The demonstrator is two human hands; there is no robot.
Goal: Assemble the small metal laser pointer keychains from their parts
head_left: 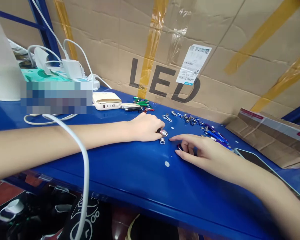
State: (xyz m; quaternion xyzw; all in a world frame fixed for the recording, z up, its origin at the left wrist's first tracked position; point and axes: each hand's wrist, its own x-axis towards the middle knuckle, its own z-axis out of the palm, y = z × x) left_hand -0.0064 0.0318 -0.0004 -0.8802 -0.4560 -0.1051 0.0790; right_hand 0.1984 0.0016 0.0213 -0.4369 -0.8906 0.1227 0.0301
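1. The left arm [65,143] lies low and reaches across to the right.
2. The left hand [142,127] is curled, with its fingers bent down.
3. The right arm [270,190] comes in from the bottom right.
4. The right hand [202,151] is open, with its fingers spread and pointing left.

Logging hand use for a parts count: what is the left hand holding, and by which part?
The left hand grips a small metal cylinder in its fingers by the dark end, leaving the ribbed silver end exposed.

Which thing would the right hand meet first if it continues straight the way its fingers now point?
The right hand points left over the blue shelf; first in line is probably the small metal fitting lying just below the metal-tipped cylinder in the left hand, though depth is unclear.
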